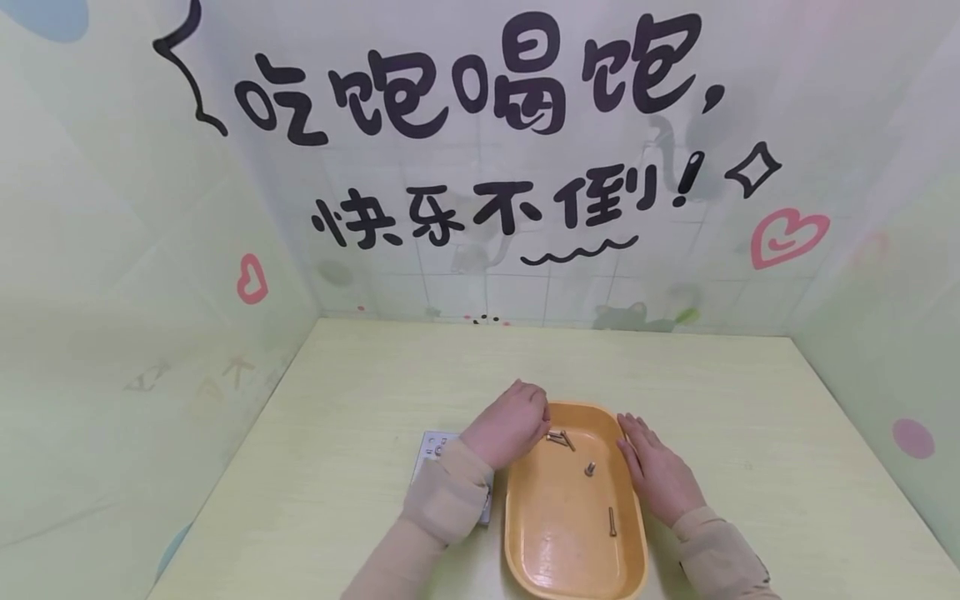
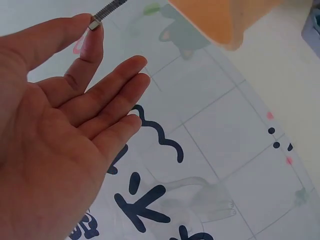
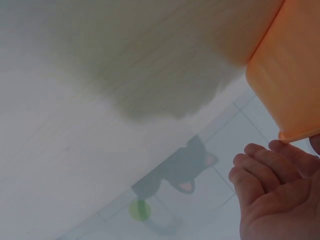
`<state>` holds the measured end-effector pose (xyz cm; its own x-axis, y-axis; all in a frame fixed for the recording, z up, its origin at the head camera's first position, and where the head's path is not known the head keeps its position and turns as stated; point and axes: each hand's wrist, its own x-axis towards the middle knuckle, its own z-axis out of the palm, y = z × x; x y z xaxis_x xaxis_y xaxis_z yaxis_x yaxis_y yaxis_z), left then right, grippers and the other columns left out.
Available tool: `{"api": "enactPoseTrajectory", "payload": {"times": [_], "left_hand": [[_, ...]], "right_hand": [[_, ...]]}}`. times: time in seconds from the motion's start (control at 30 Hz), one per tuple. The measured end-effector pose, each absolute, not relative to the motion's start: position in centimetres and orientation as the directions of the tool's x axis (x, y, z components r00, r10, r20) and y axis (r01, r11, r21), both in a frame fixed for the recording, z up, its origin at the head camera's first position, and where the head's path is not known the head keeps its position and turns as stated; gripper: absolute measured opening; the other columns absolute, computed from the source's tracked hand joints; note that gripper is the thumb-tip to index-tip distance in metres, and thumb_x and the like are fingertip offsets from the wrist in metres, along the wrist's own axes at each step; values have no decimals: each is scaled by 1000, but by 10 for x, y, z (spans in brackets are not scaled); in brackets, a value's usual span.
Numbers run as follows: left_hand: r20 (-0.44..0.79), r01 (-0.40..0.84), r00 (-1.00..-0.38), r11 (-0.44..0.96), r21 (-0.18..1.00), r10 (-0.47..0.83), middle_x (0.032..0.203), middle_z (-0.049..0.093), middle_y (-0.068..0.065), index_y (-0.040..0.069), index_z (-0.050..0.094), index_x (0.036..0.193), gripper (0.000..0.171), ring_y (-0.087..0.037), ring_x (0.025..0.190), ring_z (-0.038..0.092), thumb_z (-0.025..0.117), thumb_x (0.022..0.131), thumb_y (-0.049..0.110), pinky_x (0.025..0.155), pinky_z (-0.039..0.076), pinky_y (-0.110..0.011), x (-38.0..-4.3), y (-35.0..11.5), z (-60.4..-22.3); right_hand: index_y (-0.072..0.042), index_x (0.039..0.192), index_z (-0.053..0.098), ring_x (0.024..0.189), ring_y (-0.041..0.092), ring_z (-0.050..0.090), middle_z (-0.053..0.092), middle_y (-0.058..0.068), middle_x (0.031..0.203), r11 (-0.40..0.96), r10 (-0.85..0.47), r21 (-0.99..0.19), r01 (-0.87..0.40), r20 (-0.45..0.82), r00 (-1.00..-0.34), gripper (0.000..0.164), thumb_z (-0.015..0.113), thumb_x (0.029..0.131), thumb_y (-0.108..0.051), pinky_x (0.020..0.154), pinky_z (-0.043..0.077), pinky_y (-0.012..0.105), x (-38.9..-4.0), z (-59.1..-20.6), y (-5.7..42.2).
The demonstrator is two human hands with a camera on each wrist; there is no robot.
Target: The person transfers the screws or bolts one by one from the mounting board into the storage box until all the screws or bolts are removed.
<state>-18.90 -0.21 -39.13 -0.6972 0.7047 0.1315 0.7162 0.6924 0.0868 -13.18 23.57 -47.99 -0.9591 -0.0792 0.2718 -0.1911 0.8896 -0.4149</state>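
My left hand (image 1: pixel 513 423) is over the far left corner of an orange tray (image 1: pixel 555 542). Between its thumb and index finger it pinches a threaded metal bolt (image 2: pixel 108 12) by the end with the small block-like head; the other three fingers stretch out loosely. In the tray lie several thin screws (image 1: pixel 568 442) near the far end, a short bolt (image 1: pixel 590 469) at mid-length and a longer screw (image 1: pixel 612 522) at the near right. My right hand (image 1: pixel 663 471) rests along the tray's right side, fingers extended, its fingertips at the rim (image 3: pixel 300 136).
A grey plate with holes and markings (image 1: pixel 431 443) lies left of the tray, partly covered by my left wrist and sleeve. The pale table (image 1: pixel 360 392) meets printed walls at the back (image 1: pixel 480 292) and both sides.
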Motion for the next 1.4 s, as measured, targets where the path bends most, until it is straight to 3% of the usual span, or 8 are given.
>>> {"api": "enactPoseTrajectory", "payload": {"times": [0.37,0.63,0.9,1.4], "left_hand": [[76,765,-622,625,-152,779,104,68,2,15,70,100,16,-13,108,62,60,99,27,113,43,-27,-181,23,-402],[21,760,-643,641,-105,766,114,69,-2,9,69,114,25,-14,116,61,59,99,26,116,40,-28,-176,39,-405],[54,782,-600,600,-167,798,110,69,0,10,69,112,26,-12,109,62,58,99,30,104,47,-20,-175,46,-414],[33,786,-602,599,-152,798,114,68,-3,7,67,115,30,-14,112,61,60,98,31,107,45,-22,-171,47,-411]], "right_hand": [[1,141,49,129,44,50,51,24,142,893,-77,-411,-184,263,-962,44,52,102,-19,98,50,61,-132,-480,235],[1,141,49,129,45,51,51,25,142,894,-79,-408,-184,261,-962,44,52,102,-18,97,50,61,-132,-479,235],[1,141,49,128,44,51,52,25,142,892,-91,-406,-200,273,-958,43,52,102,-18,96,51,61,-132,-480,235],[2,139,52,127,45,52,54,26,139,887,-96,-405,-220,305,-948,42,55,100,-15,94,52,61,-133,-481,235]]}}
